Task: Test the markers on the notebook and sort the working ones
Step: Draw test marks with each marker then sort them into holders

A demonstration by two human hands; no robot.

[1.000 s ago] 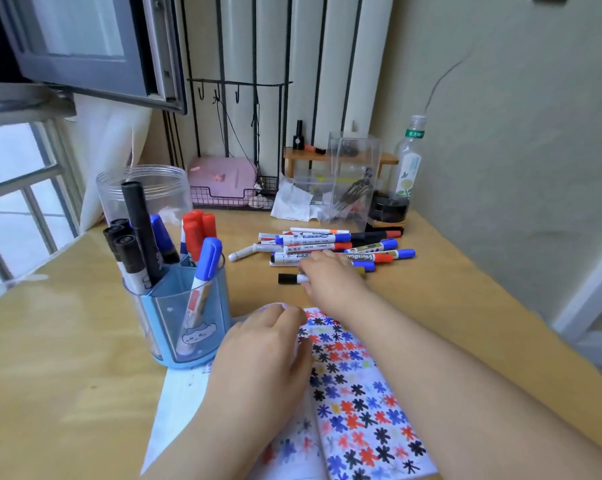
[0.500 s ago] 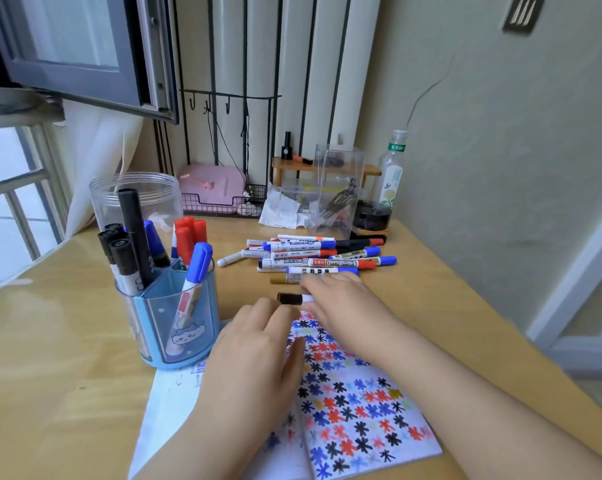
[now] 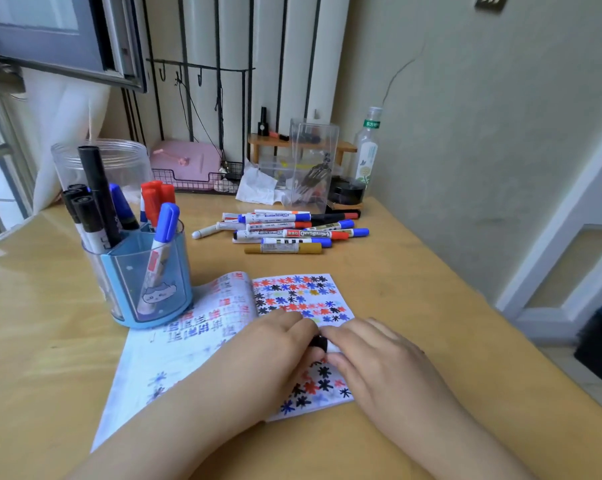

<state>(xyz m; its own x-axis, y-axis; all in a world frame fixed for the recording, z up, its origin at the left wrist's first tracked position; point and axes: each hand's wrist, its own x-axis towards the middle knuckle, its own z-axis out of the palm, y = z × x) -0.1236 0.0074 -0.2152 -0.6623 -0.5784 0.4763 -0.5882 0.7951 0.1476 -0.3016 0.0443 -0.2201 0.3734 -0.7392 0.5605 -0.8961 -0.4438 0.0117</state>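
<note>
With our left hand (image 3: 275,344) and right hand (image 3: 372,351) clamping fingers on a black-capped marker (image 3: 322,342) over the notebook (image 3: 223,306), a sudden uncapping could smear the page.

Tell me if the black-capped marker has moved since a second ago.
Yes. The marker went from beside the pile toward the person, over the notebook.

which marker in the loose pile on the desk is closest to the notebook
The gold marker, lying at the front edge of the pile. It is the only gold-bodied one; the others behind it are white with blue, red or black caps.
</note>
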